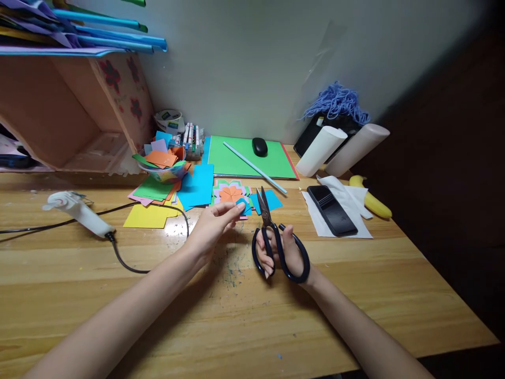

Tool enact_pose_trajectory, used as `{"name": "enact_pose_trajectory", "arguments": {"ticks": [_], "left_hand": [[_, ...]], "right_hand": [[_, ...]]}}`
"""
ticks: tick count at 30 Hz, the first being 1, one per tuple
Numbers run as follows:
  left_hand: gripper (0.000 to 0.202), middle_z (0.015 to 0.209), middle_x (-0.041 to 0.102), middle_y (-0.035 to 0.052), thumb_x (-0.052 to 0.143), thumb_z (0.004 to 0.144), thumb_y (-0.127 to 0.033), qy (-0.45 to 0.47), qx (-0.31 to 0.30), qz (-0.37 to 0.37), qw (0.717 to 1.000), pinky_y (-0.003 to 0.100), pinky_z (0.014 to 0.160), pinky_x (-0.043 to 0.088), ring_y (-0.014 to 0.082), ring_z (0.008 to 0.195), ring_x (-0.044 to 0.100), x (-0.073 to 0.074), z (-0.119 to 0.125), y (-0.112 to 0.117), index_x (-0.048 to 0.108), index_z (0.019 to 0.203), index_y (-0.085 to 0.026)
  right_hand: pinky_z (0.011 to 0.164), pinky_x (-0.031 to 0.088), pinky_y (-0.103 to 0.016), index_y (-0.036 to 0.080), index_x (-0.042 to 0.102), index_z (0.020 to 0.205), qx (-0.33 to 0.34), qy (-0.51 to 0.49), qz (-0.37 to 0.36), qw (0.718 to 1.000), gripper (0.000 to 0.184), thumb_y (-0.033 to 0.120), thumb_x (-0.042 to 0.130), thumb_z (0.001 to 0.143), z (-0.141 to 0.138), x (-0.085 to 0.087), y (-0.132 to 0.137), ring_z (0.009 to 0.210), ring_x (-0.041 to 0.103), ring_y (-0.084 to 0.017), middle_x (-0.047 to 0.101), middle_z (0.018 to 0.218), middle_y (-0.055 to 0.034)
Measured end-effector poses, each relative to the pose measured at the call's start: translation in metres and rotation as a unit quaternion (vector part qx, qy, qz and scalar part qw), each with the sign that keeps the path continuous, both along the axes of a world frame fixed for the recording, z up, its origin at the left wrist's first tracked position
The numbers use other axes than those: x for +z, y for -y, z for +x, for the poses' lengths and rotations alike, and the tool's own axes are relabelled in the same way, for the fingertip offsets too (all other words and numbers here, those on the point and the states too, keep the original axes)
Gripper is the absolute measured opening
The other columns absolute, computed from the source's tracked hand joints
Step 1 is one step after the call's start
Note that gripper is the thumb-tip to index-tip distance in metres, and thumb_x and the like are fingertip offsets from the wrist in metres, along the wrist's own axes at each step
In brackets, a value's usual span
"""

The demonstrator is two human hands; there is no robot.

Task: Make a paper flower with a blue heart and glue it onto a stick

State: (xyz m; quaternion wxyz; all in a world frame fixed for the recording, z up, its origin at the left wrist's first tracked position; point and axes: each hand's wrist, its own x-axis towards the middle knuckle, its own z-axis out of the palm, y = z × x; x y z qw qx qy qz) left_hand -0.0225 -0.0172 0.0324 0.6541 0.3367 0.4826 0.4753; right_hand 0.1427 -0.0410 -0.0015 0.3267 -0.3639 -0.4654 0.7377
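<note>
Two hands work low over the wooden surface (236, 316). The right hand (284, 252) grips the black scissors (266, 218) through their loops, the blades nearly closed and pointing away. Just left of it, the left hand (215, 223) pinches a small blue scrap (243, 206) between thumb and fingertips, close beside the blade tips. Right beyond those fingertips lies an orange paper flower (231, 193) among loose coloured sheets. Well left of the left hand rests a white glue gun (79, 210); right of the right hand, a black phone (331, 209) lies on white paper. Farthest off, a green sheet (236, 155) carries a black mouse (259, 147).
</note>
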Motion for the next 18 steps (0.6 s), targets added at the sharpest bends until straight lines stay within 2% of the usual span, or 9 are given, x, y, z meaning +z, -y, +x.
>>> {"name": "enact_pose_trajectory", "arguments": {"ticks": [3,7,10,13,18], "left_hand": [[0.024,0.073,0.065,0.0032,0.077,0.058,-0.029,0.041,0.023,-0.034,0.998,0.021,0.068,0.046,0.0096,0.067,0.060,0.001,0.000,-0.001,0.065,0.073,-0.014],[0.025,0.077,0.066,0.0045,0.078,0.056,-0.025,0.071,0.043,-0.039,0.996,0.023,0.078,0.049,0.0113,0.074,0.063,0.003,-0.001,-0.001,0.066,0.074,-0.013],[0.024,0.076,0.064,0.0030,0.076,0.059,-0.029,0.055,0.058,-0.029,0.996,0.022,0.076,0.049,0.0087,0.070,0.060,0.006,-0.005,-0.002,0.066,0.072,-0.012],[0.026,0.068,0.062,0.0007,0.076,0.059,-0.031,0.023,0.098,-0.026,0.995,0.022,0.070,0.049,0.0078,0.064,0.059,0.011,-0.012,-0.006,0.064,0.072,-0.012],[0.028,0.070,0.064,0.0026,0.077,0.057,-0.029,-0.002,0.165,0.053,0.985,0.025,0.074,0.050,0.0121,0.069,0.063,0.022,-0.023,-0.013,0.064,0.073,-0.010]], "right_hand": [[0.038,0.041,-0.023,0.018,0.045,0.071,0.014,-0.009,-0.012,1.000,0.073,0.087,0.027,0.057,-0.002,-0.001,0.003,0.034,0.043,-0.009,0.042,0.042,0.0061],[0.043,0.042,-0.025,0.016,0.048,0.076,0.032,0.011,0.001,0.999,0.076,0.086,0.022,0.060,-0.005,-0.002,0.006,0.039,0.047,-0.011,0.045,0.047,0.0034],[0.047,0.042,-0.026,0.016,0.048,0.079,0.038,0.020,0.033,0.999,0.076,0.085,0.019,0.063,-0.013,-0.001,0.005,0.043,0.047,-0.012,0.044,0.049,0.0034],[0.051,0.041,-0.026,0.016,0.048,0.084,0.045,0.029,0.070,0.996,0.076,0.082,0.016,0.067,-0.025,0.004,0.000,0.048,0.049,-0.013,0.045,0.053,0.0026],[0.057,0.041,-0.027,0.015,0.049,0.097,0.043,0.075,0.127,0.988,0.067,0.072,0.017,0.079,-0.048,0.011,-0.010,0.057,0.050,-0.013,0.049,0.062,0.0007]]}}
